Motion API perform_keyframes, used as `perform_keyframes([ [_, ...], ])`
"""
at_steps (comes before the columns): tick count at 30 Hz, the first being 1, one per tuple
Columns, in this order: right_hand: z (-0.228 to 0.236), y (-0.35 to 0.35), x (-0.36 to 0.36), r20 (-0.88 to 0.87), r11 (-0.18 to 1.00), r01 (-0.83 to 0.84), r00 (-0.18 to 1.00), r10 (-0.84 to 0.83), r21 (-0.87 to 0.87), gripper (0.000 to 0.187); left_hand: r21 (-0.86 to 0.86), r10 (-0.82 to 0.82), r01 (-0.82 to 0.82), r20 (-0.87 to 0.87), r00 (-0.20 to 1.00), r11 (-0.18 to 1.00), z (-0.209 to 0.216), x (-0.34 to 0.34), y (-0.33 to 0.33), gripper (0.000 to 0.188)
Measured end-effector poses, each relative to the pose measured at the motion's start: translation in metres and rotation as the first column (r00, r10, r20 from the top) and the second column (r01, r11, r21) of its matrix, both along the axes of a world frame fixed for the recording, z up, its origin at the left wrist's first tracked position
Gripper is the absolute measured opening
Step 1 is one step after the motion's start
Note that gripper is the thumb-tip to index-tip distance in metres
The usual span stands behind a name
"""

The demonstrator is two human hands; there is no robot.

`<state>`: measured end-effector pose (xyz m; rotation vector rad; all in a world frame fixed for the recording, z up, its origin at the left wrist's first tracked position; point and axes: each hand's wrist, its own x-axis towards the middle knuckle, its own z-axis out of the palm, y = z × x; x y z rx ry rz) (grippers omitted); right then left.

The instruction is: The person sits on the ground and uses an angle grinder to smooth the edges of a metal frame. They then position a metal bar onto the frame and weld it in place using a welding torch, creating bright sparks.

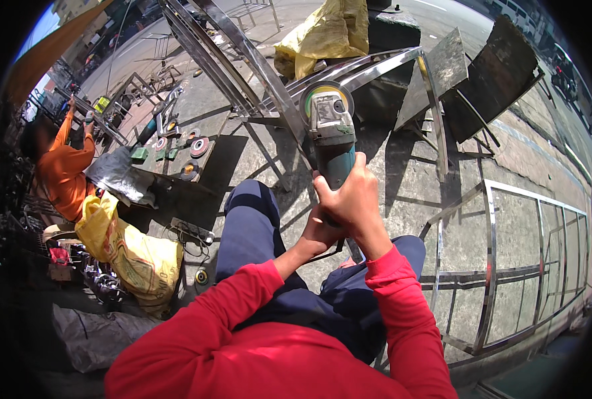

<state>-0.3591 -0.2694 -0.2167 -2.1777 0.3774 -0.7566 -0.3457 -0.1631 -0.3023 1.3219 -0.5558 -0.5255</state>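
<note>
I hold a teal and grey angle grinder (332, 133) out in front of me. My right hand (352, 199) is wrapped around its body from above. My left hand (319, 233) grips the rear of the handle just below, partly hidden behind the right one. The grinder's round disc (322, 90) rests against a shiny steel tube frame (276, 86) that slants across the concrete ground. Both sleeves are red, and my knees in dark blue trousers show beneath the tool.
A steel grille frame (509, 266) lies flat at the right. Metal sheets (495, 66) lean at the back. Yellow sacks (136, 259) and loose grinding discs (189, 156) lie at the left, where a person in orange (63, 166) works.
</note>
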Motion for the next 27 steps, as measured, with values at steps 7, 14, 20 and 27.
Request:
perform_keyframes([
  [7, -0.003, -0.004, -0.001, 0.001, 1.000, 0.000, 1.000, 0.000, -0.028, 0.060, -0.074, 0.003, -0.009, -0.070, 0.998, 0.997, -0.008, -0.003, -0.003, 0.048],
  [14, -0.010, -0.003, -0.006, -0.005, 0.999, -0.003, 1.000, 0.003, -0.050, 0.062, 0.030, -0.002, 0.002, 0.018, 1.000, 1.000, -0.020, -0.006, -0.001, 0.052],
  [20, -0.005, -0.005, -0.004, -0.010, 0.999, -0.029, 1.000, 0.029, -0.030, 0.062, -0.034, 0.027, -0.027, 0.008, 1.000, 0.999, -0.019, -0.005, -0.007, 0.051],
  [27, 0.008, -0.010, 0.007, -0.044, 0.998, -0.038, 0.998, 0.036, -0.045, 0.061, -0.028, 0.077, -0.077, 0.009, 0.997, 0.997, -0.006, 0.005, -0.010, 0.046],
])
